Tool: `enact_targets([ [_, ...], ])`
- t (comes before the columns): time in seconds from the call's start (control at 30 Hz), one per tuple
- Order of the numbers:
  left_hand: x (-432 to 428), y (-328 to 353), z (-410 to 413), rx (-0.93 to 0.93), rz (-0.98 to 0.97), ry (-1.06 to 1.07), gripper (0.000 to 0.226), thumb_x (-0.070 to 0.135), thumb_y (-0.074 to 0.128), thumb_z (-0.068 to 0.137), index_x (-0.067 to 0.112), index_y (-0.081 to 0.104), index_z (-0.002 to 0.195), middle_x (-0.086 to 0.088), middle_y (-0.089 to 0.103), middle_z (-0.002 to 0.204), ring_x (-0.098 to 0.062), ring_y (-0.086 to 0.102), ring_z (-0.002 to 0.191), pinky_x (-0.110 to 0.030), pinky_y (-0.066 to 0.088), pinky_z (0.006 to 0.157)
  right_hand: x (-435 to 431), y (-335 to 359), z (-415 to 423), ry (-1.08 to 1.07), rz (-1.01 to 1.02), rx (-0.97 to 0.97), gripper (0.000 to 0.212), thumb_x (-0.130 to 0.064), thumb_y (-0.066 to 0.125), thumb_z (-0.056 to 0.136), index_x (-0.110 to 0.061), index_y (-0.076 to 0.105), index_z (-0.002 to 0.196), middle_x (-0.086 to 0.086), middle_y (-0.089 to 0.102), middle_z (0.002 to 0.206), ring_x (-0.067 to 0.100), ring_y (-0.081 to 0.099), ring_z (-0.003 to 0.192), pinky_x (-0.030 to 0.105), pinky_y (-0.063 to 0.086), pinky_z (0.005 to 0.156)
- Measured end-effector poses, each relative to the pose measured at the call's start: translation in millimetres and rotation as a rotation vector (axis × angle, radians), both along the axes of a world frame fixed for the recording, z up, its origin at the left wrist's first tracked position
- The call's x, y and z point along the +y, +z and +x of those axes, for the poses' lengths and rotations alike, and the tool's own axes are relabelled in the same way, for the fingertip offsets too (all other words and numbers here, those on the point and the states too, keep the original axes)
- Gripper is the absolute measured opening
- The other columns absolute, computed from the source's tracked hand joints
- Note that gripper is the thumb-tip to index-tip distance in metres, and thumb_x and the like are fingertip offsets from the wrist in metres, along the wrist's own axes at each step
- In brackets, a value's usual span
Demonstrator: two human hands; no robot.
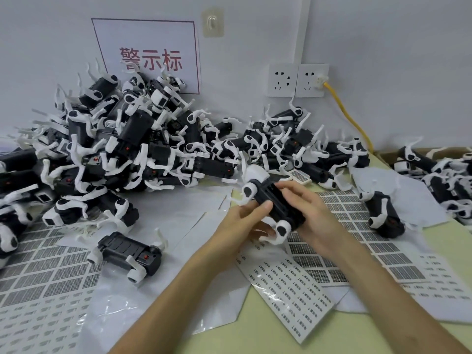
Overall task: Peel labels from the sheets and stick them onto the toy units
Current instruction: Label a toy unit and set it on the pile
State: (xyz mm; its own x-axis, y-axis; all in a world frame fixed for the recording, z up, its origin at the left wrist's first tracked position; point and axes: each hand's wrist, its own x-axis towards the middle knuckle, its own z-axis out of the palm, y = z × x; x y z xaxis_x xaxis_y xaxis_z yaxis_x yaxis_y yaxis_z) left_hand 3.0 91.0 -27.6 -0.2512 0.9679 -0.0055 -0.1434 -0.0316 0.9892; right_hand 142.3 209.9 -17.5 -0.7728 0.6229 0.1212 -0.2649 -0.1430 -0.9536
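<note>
I hold one black-and-white toy unit [274, 200] belly-up over the table's middle. My left hand [245, 221] grips it from below and the left, thumb against its black body. My right hand [306, 208] lies over its right side, fingertips pressing on the black underside. Any label under those fingers is hidden. Label sheets lie beneath: one with large grey labels [357, 226] to the right and one with small printed labels [286, 284] in front.
A big pile of toy units [143, 149] fills the back left up to the wall. More units sit in a cardboard box [434, 169] at the right. A single unit [130, 254] lies at front left, another [385, 215] at right. A yellow cable [350, 116] runs from the wall socket.
</note>
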Motion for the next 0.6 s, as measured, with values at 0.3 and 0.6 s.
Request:
enact_targets([
  [0.3,-5.2,12.5,-30.2,-0.484,0.113,0.398,0.055,0.063,0.049,0.098,0.013,0.072,0.101,0.0,0.068,0.082,-0.016,0.062,0.087,-0.034,0.042,0.086,5.0,-11.8,-3.5,-0.295,0.754,-0.504,0.01,-0.034,0.062,0.098,-0.036,0.07,0.104,-0.016,0.068,0.099,0.002,0.062,0.085,0.019,0.049,0.076],
  [0.6,-5.0,9.5,-37.7,-0.588,0.057,0.461,0.053,0.064,0.051,0.098,0.015,0.068,0.106,-0.009,0.067,0.118,-0.031,0.057,0.136,-0.041,0.04,0.116,-10.0,-19.7,-8.4,-0.038,0.684,-0.53,0.054,-0.026,0.084,0.084,-0.042,0.057,0.129,-0.012,0.07,0.109,0.004,0.069,0.092,0.021,0.053,0.081],
])
